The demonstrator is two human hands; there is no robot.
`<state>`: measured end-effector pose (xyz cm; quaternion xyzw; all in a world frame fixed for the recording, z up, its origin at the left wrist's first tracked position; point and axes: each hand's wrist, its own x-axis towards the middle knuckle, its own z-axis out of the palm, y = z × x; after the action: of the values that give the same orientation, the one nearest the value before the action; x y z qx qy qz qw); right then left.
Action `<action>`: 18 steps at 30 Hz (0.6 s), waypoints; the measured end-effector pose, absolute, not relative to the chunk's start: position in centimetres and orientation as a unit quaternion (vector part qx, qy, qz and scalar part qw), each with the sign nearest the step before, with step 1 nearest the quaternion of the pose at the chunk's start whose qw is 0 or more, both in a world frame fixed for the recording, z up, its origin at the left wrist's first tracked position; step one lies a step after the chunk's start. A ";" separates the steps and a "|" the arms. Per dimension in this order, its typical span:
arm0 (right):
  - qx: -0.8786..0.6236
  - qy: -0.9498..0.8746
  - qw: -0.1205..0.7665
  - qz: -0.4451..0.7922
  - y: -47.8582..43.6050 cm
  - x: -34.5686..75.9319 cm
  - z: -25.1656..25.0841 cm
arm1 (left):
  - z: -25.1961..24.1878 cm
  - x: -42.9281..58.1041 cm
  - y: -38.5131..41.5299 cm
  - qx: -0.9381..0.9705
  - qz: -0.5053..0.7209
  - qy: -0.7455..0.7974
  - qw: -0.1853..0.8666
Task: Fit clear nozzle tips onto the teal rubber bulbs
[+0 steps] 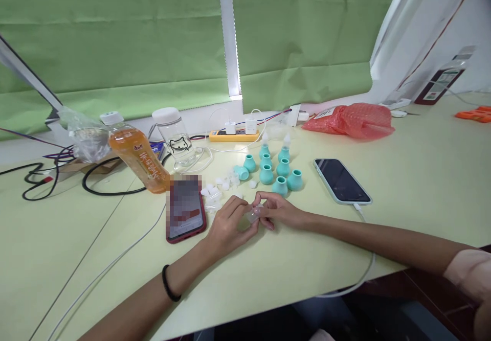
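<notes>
My left hand (232,223), with a black band at its wrist, and my right hand (280,210) meet over the table. Between their fingertips they pinch a small translucent plastic piece (253,215), partly covered by the fingers. Just beyond my right hand stand several teal squeeze bulbs (283,167), most with open necks upward. One teal bulb (241,173) lies on its side. At the back, two bulbs carry clear tips (265,137). Beyond my left hand, small white caps (225,183) and clear plastic tubes (213,202) lie loosely together.
A red-cased phone (186,209) lies left of my hands; another phone (342,181), plugged in, lies right. Behind are an orange drink bottle (136,154), a clear cup (178,141), a yellow power strip (233,136) and a red bubble-wrap bag (351,121). Cables run across the left side.
</notes>
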<state>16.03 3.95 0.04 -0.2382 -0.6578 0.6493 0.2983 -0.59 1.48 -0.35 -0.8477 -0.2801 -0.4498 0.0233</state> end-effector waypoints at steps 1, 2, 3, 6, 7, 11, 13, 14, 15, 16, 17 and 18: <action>-0.244 -0.657 0.311 0.641 4.0 16.0 0.0 | -0.4 -0.6 1.4 -0.843 -0.448 -0.300 0.004; -0.251 -0.654 0.328 0.634 4.0 16.0 -0.1 | -0.4 -0.6 1.4 -0.836 -0.446 -0.320 -0.016; -0.257 -0.647 0.346 0.629 4.1 16.0 -0.1 | -0.4 -0.6 1.3 -0.828 -0.447 -0.339 -0.034; -0.269 -0.631 0.377 0.622 4.1 15.9 -0.3 | -0.2 -0.5 1.2 -0.802 -0.455 -0.379 -0.083; -0.272 -0.631 0.384 0.617 4.1 15.9 -0.3 | -0.1 -0.5 1.1 -0.792 -0.458 -0.388 -0.111; -0.283 -0.646 0.422 0.570 3.8 15.9 -0.3 | 0.8 -0.3 1.0 -0.715 -0.459 -0.416 -0.325; -0.274 -0.672 0.433 0.535 3.5 16.0 -0.2 | 1.3 -0.3 1.1 -0.659 -0.453 -0.416 -0.433; -0.268 -0.686 0.434 0.519 3.4 16.0 -0.2 | 1.5 -0.2 1.1 -0.637 -0.449 -0.413 -0.470; -0.264 -0.699 0.433 0.505 3.4 16.1 -0.2 | 1.6 -0.2 1.1 -0.622 -0.446 -0.409 -0.497; -0.263 -0.708 0.432 0.493 3.3 16.1 -0.2 | 1.8 -0.2 1.1 -0.613 -0.444 -0.406 -0.513; -0.266 -0.714 0.431 0.484 3.3 16.0 -0.3 | 1.9 -0.2 1.1 -0.606 -0.444 -0.405 -0.521; -0.272 -0.718 0.431 0.474 3.2 16.0 -0.5 | 2.0 -0.2 1.1 -0.601 -0.445 -0.406 -0.526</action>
<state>16.01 3.25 -0.48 -0.2717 -0.7183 0.4738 0.4309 -0.24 1.08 1.95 -0.6007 -0.4059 -0.4448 -0.5260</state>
